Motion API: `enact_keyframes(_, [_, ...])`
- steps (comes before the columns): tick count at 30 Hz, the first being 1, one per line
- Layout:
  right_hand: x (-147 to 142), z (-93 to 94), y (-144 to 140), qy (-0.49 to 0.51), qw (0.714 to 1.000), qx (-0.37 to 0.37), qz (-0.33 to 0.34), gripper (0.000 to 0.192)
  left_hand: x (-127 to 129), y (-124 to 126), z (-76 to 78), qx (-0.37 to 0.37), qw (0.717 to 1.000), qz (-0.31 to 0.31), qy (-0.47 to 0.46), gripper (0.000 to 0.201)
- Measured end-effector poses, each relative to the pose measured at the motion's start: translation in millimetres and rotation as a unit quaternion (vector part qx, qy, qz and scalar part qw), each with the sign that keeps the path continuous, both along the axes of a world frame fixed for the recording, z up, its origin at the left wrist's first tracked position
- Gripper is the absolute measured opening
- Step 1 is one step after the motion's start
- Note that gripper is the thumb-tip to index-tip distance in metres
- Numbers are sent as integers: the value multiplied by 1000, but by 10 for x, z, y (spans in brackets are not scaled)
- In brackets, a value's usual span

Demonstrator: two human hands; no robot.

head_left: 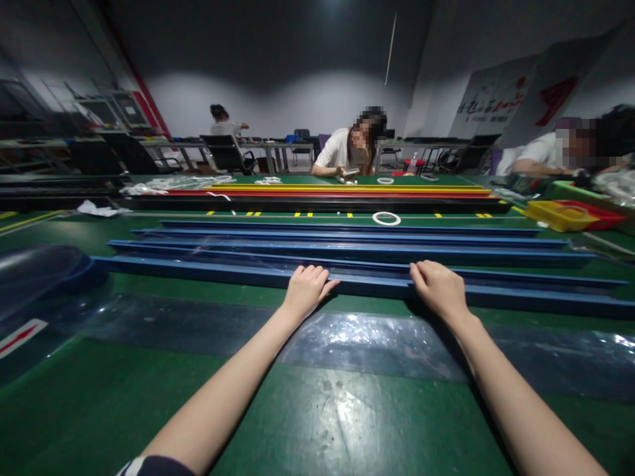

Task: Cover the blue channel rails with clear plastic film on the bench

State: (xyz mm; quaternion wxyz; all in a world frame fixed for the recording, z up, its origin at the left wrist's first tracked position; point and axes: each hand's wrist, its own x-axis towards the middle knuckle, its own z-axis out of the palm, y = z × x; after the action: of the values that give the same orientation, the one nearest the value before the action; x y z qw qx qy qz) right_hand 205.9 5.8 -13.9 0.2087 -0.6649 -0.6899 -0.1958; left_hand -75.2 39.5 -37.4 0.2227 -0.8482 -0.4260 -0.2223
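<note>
Two bare hands rest on a long blue bar (367,285) that lies across a green table (317,410). This bar is the closest one in a row of blue bars (347,243) lying side by side. The left hand (306,289) sits on top of the long blue bar with its fingers curled over the far edge, so it looks like it is holding on. The right hand (437,288) sits further along the same bar, also curled over the far edge and gripping it.

On the near side of the long blue bar lies a clear plastic sheet (377,340), flat and shiny on the table. Past the long blue bar, beyond the other blue ones, lie red and yellow bars (347,192). A white ring (386,218) sits between those and the blue row. Across the table from the long blue bar, other people sit at their own work.

The long blue bar is very long and the hands hold it only near the middle. If it is lifted, I think the ends could droop or swing and bump the bars behind it. The shiny sheet looks slippery, so the bar could slide on it.
</note>
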Motion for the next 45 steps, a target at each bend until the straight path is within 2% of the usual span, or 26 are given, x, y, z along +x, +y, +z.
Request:
enact_keyframes(4, [-294, -44, 10, -30, 994, 41, 98, 39, 5, 2, 1, 1, 1000, 4, 5, 41])
enact_keyframes(10, [-379, -147, 57, -1, 991, 22, 133, 37, 3, 4, 1, -4, 1000, 1, 3, 41])
enact_keyframes(23, [-393, -165, 120, -1, 996, 40, 85, 37, 6, 12, -4, -9, 1000, 5, -4, 41])
enact_keyframes(34, [-413, -79, 184, -39, 997, -47, 48, 46, 9, 5, 5, -11, 1000, 15, 1, 42])
enact_keyframes(45, [-309, -76, 193, -40, 997, -57, 43, 48, -25, -26, 36, -28, 999, -11, -28, 35])
